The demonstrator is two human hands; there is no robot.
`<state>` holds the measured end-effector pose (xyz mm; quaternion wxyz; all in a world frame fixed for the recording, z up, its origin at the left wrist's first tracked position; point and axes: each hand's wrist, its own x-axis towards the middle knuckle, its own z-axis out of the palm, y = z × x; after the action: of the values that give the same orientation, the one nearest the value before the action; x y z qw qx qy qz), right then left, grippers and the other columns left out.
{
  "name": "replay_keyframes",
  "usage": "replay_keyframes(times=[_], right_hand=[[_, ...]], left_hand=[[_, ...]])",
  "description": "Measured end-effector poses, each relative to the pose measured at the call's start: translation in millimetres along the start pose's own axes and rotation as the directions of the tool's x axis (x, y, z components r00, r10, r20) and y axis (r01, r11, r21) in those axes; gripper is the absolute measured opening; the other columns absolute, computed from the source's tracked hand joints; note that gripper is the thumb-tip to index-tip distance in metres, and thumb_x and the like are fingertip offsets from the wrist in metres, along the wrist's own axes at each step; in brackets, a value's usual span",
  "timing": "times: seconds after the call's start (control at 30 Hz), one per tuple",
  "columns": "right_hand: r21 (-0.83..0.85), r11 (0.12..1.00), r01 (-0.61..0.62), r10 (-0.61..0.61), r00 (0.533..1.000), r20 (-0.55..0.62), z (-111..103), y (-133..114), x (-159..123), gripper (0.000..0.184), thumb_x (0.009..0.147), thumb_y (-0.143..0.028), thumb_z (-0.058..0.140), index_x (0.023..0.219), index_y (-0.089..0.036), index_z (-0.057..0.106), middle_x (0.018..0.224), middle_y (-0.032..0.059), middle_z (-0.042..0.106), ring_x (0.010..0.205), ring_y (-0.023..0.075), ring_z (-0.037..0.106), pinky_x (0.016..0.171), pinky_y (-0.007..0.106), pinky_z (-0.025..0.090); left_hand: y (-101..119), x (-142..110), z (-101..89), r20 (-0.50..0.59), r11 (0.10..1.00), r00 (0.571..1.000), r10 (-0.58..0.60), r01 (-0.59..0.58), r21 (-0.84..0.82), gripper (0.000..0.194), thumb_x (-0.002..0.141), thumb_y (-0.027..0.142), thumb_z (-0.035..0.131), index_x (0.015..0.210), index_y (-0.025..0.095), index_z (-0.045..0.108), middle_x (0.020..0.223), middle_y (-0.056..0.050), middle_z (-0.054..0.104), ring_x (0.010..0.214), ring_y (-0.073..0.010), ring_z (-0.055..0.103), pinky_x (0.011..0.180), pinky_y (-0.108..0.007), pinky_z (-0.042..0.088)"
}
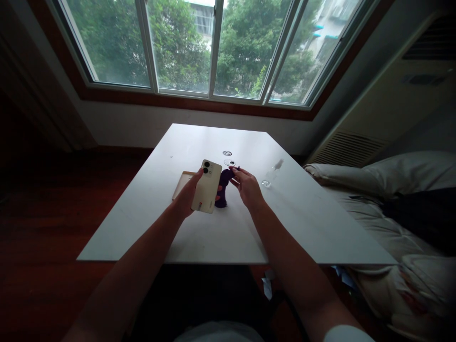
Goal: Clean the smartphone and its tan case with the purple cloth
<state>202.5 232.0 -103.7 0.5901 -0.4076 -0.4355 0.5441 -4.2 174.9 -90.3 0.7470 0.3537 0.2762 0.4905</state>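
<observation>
My left hand (pixel 185 197) is wrapped round a cream smartphone (pixel 207 187), its camera side facing me, tilted above the table. Behind the phone's right edge hangs a dark purple cloth (pixel 221 192), with my left fingertips beside it. The thumb and fingers of my right hand (pixel 246 184) pinch the upper end of that cloth. Under and left of the phone, a flat pinkish-beige case-like piece (pixel 182 183) lies on the table, partly covered by my left hand. The phone's screen side is hidden.
The white table (pixel 213 242) also bears a small round dark-rimmed item (pixel 227 153), a clear disc (pixel 230 162) and a clear bottle-like item lying down (pixel 272 175). A beige sofa (pixel 356 209) stands at the right, and a window (pixel 210 52) lies beyond the table.
</observation>
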Motion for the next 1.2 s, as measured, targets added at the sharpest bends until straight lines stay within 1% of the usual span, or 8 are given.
replay_keyframes(times=[0.17, 0.27, 0.37, 0.43, 0.63, 0.77, 1.0, 1.2], right_hand=[[-0.120, 0.978, 0.173, -0.185, 0.978, -0.096, 4.0, -4.8, -5.3, 0.025, 0.082, -0.046, 0.075, 0.100, -0.029, 0.079, 0.116, 0.0004, 0.076, 0.115, 0.0214, 0.065, 0.089, 0.033, 0.051], [-0.194, 0.959, 0.207, -0.229, 0.968, -0.099, 5.1, -9.1, -8.4, 0.030, 0.083, -0.050, 0.074, 0.104, -0.029, 0.080, 0.106, 0.0009, 0.077, 0.094, 0.0181, 0.067, 0.075, 0.030, 0.050], [-0.256, 0.936, 0.242, -0.268, 0.961, -0.073, 2.8, -12.7, -8.4, 0.035, 0.083, -0.054, 0.074, 0.106, -0.028, 0.080, 0.082, -0.0004, 0.072, 0.068, 0.0135, 0.059, 0.062, 0.029, 0.047], [-0.250, 0.937, 0.246, -0.265, 0.963, -0.049, 0.2, -14.4, -7.0, 0.036, 0.084, -0.056, 0.074, 0.104, -0.026, 0.080, 0.069, -0.0018, 0.065, 0.062, 0.0131, 0.057, 0.058, 0.028, 0.045], [-0.155, 0.966, 0.208, -0.216, 0.976, -0.033, -3.7, -17.4, -4.9, 0.030, 0.082, -0.051, 0.076, 0.095, -0.023, 0.074, 0.091, 0.0049, 0.076, 0.080, 0.0182, 0.071, 0.066, 0.030, 0.052], [-0.123, 0.966, 0.229, -0.236, 0.970, -0.051, -3.2, -15.8, -4.7, 0.025, 0.082, -0.043, 0.075, 0.098, -0.023, 0.071, 0.087, 0.0030, 0.073, 0.074, 0.0168, 0.069, 0.066, 0.031, 0.051], [-0.158, 0.929, 0.335, -0.350, 0.934, -0.077, -2.5, -6.2, -1.1, 0.031, 0.072, -0.018, 0.072, 0.102, -0.025, 0.064, 0.096, 0.0006, 0.068, 0.090, 0.0163, 0.063, 0.082, 0.031, 0.054], [-0.250, 0.838, 0.485, -0.526, 0.839, -0.138, 7.0, -14.3, -15.9, 0.026, 0.078, -0.017, 0.070, 0.101, -0.029, 0.066, 0.105, 0.0019, 0.067, 0.103, 0.0193, 0.063, 0.099, 0.035, 0.052]], left_hand=[[4.4, -1.1, 0.5, -0.042, 1.000, 0.999, 0.008, -0.007, 0.019, 0.069, 0.096, 0.066, 0.054, 0.141, 0.015, 0.062, 0.115, -0.019, 0.075, 0.099, -0.0324, 0.076, 0.080, -0.041, 0.065], [7.2, -2.2, 2.3, -0.037, 0.998, 0.997, 0.061, -0.060, 0.017, 0.069, 0.096, 0.065, 0.056, 0.142, 0.015, 0.060, 0.119, -0.019, 0.074, 0.102, -0.0317, 0.075, 0.079, -0.040, 0.065], [11.7, -3.7, 3.7, -0.040, 0.996, 0.995, 0.094, -0.094, 0.002, 0.068, 0.097, 0.063, 0.054, 0.145, 0.014, 0.057, 0.120, -0.019, 0.074, 0.103, -0.0316, 0.075, 0.079, -0.041, 0.065], [15.2, -4.6, 3.2, -0.051, 0.996, 0.995, 0.085, -0.086, -0.020, 0.069, 0.098, 0.063, 0.052, 0.144, 0.013, 0.057, 0.116, -0.019, 0.075, 0.099, -0.0316, 0.076, 0.078, -0.042, 0.065], [19.1, -3.8, -5.8, -0.054, 0.997, 0.998, 0.037, -0.040, -0.061, 0.074, 0.097, 0.066, 0.050, 0.143, 0.009, 0.058, 0.109, -0.021, 0.077, 0.095, -0.0319, 0.077, 0.080, -0.042, 0.064], [20.1, -4.3, -11.5, -0.004, 0.998, 0.999, 0.038, -0.038, -0.044, 0.074, 0.097, 0.067, 0.047, 0.142, 0.008, 0.059, 0.110, -0.021, 0.077, 0.097, -0.0329, 0.077, 0.082, -0.042, 0.064], [23.3, -4.2, -15.5, 0.025, 0.999, 0.999, 0.033, -0.033, -0.011, 0.072, 0.099, 0.066, 0.044, 0.142, 0.010, 0.059, 0.111, -0.021, 0.077, 0.100, -0.0339, 0.076, 0.082, -0.042, 0.063], [23.6, -8.3, -9.8, 0.049, 0.997, 0.996, 0.073, -0.072, -0.020, 0.075, 0.099, 0.066, 0.042, 0.143, 0.007, 0.057, 0.114, -0.022, 0.075, 0.100, -0.0341, 0.076, 0.081, -0.043, 0.064]])
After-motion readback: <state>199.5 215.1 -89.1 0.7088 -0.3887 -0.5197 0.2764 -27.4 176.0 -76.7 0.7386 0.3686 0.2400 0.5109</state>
